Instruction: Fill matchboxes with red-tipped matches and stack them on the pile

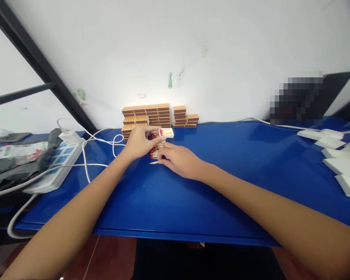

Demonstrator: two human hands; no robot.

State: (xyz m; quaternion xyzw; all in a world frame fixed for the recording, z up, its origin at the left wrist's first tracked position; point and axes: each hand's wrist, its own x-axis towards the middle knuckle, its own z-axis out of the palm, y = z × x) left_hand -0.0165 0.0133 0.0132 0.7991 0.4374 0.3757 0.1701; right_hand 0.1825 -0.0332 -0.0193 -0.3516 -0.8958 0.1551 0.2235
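Note:
A small white matchbox tray (169, 133), partly filled with red-tipped matches, is held between the thumb and fingers of my left hand (140, 140). Just below it, a pile of loose matches (154, 152) lies on the blue table, partly covered by my hands. My right hand (179, 159) is closed at the near right side of this pile. From its fingertips a single match (153, 162) sticks out to the left, its red head outward.
Stacked matchboxes (147, 111) stand against the wall, with shorter stacks (180, 116) to their right. White cables and a power strip (56, 163) occupy the left of the blue table (169, 206). White tray-like pieces (342, 165) lie at the right, near a dark panel (336, 93).

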